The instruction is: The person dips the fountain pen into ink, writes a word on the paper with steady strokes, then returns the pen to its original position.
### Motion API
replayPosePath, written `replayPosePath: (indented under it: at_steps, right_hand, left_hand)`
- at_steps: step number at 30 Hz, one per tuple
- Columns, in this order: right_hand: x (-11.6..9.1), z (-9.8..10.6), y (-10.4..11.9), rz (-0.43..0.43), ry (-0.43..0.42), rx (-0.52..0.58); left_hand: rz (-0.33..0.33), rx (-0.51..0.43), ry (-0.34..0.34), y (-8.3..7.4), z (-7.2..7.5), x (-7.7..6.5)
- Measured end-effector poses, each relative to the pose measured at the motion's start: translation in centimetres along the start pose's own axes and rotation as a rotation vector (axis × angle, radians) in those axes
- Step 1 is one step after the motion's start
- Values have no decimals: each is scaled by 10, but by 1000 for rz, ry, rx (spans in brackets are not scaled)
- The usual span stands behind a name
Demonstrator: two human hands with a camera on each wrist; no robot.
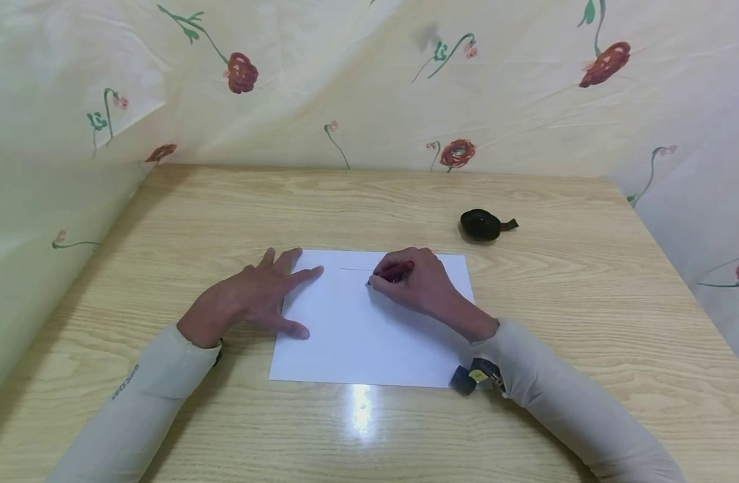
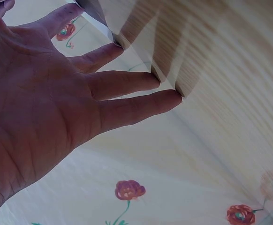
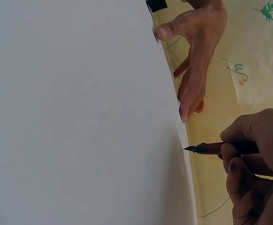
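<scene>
Pen (image 1: 400,270): dark red barrel, dark pointed tip, over the upper part of the white sheet (image 1: 345,342), right of middle. Right hand (image 1: 420,285) pinches it between thumb and fingers, the rest curled beneath. Right wrist view gives the tip in profile, close to the paper; contact cannot be told for certain. One thin dark line (image 1: 354,270) on the sheet, near the far edge, running roughly parallel to it and reaching the right hand.

Left hand (image 1: 255,294) at the sheet's left side, fingers apart and straight, gripping nothing. Thumb and one fingertip rest over the paper; other fingers reach to the far left corner. Left wrist view: palm side, gaps between all visible fingers.

Sheet lies flat on a pale wood-grain counter (image 1: 224,208), long side across. Bright patch of glare just off its near edge. Black rounded object (image 1: 481,225) with a short flat tab beyond the far right corner, apart from the paper; tab points right. Beige sleeves (image 1: 146,389) on both arms. Dark wrist device (image 1: 464,380) at the right cuff, above the sheet's near right corner. Floral cloth (image 1: 357,80) behind the counter and along both sides.
</scene>
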State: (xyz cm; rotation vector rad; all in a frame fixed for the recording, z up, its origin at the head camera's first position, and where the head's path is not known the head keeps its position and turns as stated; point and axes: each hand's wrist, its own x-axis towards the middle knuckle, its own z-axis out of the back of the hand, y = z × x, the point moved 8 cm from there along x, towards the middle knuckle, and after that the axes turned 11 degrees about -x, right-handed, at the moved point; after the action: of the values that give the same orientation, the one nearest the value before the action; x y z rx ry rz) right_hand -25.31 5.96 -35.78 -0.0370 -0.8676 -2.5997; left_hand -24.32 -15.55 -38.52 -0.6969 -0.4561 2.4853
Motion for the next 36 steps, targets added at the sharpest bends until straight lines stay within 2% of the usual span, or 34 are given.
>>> replayPosePath:
  at_steps: [13, 22, 36]
  right_hand:
    - [0, -3, 5, 14, 2, 2]
    - [0, -5, 12, 84, -1, 29]
    - [-5, -9, 24, 168, 11, -7]
  left_hand:
    - [10, -16, -1, 0, 1, 0]
    - [3, -7, -3, -1, 2, -1]
    - [12, -4, 19, -1, 1, -2]
